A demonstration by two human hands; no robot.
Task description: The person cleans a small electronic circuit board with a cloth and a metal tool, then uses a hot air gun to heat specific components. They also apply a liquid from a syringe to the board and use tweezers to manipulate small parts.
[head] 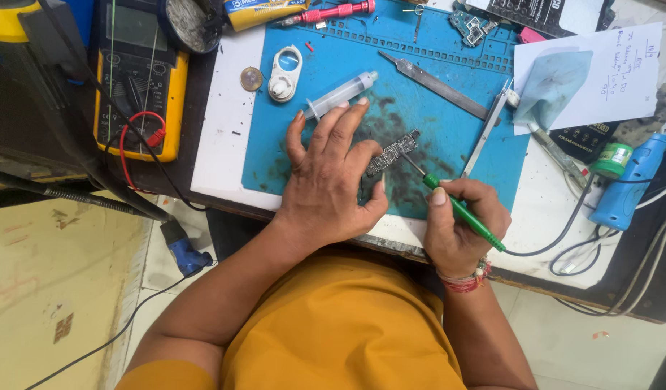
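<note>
A small narrow circuit board [394, 151] lies on the blue work mat [419, 108]. My left hand [331, 173] rests flat on the mat, fingers spread, with its thumb and forefinger pressing the board's near end. My right hand [459, 227] grips a green-handled soldering iron [463, 213] like a pen. Its metal tip touches the board's right side. A black cord runs from the iron's rear to the right.
On the mat lie a syringe [341, 94], a metal spatula tool [434, 85], tweezers [488, 130], a white plastic part [284, 72] and a coin [251, 78]. A yellow multimeter [134, 79] stands at left. Paper [621, 72], a blue tool [625, 188] and a small green-capped jar [611, 159] sit at right.
</note>
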